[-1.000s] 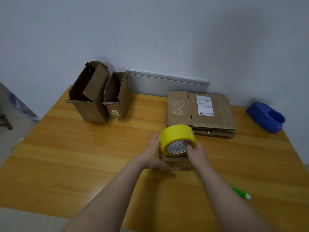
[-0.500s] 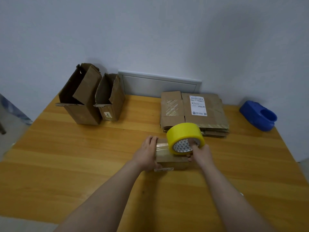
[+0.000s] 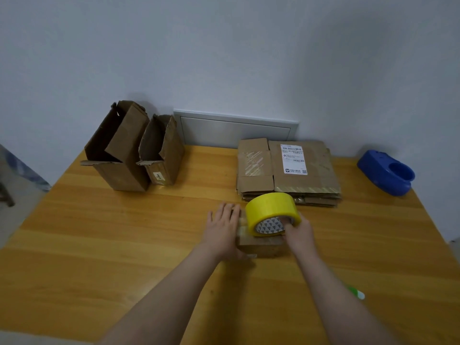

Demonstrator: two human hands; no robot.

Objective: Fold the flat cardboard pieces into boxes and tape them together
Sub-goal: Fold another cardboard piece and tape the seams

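The right hand's (image 3: 297, 231) fingers (image 3: 288, 221) grip the yellow tape roll (image 3: 272, 210) through its core, while the left hand's (image 3: 222, 227) fingers (image 3: 225, 211) lie straight against the left end of the small brown cardboard box (image 3: 261, 245). The roll stands on edge on the box top, core facing the person; the box lies near the middle of the surface (image 3: 124, 232), long axis left to right. At the far left a taller open box (image 3: 119, 155) and a shorter open box (image 3: 164, 155) stand upright, bare cardboard inside.

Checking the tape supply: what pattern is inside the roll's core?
Grey triangles on white, inside the yellow tape roll; head view.
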